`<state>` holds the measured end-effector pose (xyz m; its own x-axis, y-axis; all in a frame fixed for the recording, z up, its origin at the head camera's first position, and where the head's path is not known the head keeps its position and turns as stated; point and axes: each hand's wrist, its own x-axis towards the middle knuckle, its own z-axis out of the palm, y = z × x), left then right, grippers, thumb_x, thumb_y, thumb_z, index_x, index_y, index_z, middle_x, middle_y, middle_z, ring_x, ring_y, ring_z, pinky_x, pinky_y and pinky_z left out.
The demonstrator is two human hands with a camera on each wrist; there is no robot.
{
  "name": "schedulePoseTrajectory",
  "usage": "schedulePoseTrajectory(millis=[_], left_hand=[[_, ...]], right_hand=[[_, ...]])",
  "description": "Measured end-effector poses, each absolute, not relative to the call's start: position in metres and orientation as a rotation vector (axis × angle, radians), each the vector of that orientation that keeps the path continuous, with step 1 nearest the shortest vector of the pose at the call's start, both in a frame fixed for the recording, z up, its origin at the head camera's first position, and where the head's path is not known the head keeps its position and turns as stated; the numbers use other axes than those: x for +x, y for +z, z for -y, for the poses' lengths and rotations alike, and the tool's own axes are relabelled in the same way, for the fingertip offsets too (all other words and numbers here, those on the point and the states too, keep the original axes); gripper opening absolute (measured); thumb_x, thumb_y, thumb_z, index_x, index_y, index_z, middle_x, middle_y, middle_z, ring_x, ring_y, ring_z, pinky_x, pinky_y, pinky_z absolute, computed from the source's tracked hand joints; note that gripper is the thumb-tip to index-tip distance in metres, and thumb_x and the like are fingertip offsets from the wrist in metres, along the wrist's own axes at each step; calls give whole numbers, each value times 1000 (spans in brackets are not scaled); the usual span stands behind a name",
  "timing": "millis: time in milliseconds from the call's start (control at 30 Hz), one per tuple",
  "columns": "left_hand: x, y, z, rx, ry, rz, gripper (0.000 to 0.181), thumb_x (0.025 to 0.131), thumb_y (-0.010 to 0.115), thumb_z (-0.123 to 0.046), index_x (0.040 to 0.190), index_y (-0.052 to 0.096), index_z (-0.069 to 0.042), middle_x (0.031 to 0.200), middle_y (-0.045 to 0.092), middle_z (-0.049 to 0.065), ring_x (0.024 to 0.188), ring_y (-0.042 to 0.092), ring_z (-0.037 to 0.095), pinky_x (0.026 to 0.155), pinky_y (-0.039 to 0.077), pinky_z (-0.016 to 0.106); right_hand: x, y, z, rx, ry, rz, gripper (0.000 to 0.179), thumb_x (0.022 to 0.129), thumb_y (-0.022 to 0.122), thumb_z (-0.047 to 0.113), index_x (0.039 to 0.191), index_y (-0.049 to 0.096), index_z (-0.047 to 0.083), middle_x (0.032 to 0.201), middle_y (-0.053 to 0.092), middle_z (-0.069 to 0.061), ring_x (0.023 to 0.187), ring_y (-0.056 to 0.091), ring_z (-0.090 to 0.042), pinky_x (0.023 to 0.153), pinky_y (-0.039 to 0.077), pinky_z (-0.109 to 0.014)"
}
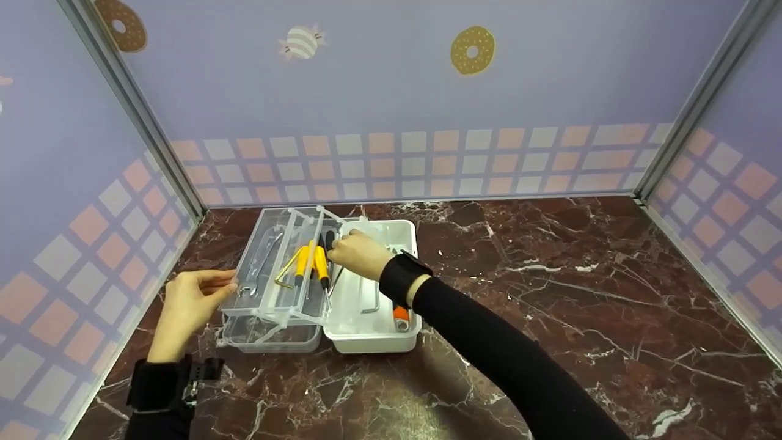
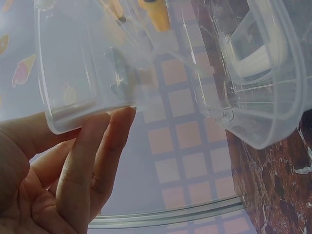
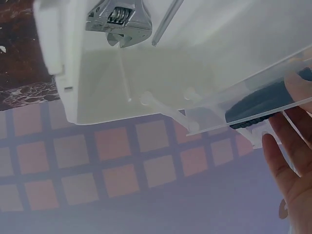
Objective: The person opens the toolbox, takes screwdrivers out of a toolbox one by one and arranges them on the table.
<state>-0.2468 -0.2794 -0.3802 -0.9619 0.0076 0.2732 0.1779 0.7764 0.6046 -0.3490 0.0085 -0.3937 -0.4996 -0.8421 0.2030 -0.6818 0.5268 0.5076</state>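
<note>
A white toolbox (image 1: 374,343) stands with its clear fold-out tray (image 1: 250,266) swung out to the left. At the tray's left edge, my left hand (image 1: 194,300) pinches the clear wall between thumb and fingers, as the left wrist view shows. My right hand (image 1: 361,252) grips the tray's right wall, thumb inside and fingers outside, beside a black handle (image 3: 265,103). Inside the tray lie yellow-and-black screwdrivers (image 1: 320,263), a gold hex key (image 1: 282,276) and a wrench (image 1: 264,263). Whether the thumb touches the black handle is hard to tell.
In the white base lie an adjustable wrench (image 3: 122,20), a silver hex key (image 1: 376,299) and an orange-ended tool (image 1: 401,318). A lower clear compartment (image 1: 272,344) sits under the tray. Patterned walls (image 1: 391,162) bound the dark marbled table (image 1: 550,293).
</note>
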Motion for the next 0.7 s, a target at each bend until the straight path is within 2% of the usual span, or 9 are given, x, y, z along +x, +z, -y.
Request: schedulePoseTrajectory(millis=[267,433,700], left_hand=[[-248,-381,279,-157,-951,2701,31,88,74,-11,115,70,3,106,73,23,94,73,38,66,48,3],[-248,-381,279,-153,-946,2698,30,88,74,-11,115,71,3,105,74,23,93,73,38,67,51,7],[-248,-381,278,-159,-953,2694,29,88,73,-10,114,71,4,104,73,24,92,73,38,66,51,6]], right_hand=[[-350,-388,-15,1291,-508,2211,19,95,56,10,92,73,18,87,70,3,80,67,-14,71,55,-26],[-350,-385,-20,1316,-503,2114,20,94,55,4,92,72,15,86,68,1,79,65,-15,68,58,-23],[-347,-378,-28,1326,-544,2016,18,96,55,6,94,71,14,91,70,1,85,66,-14,76,58,-22]])
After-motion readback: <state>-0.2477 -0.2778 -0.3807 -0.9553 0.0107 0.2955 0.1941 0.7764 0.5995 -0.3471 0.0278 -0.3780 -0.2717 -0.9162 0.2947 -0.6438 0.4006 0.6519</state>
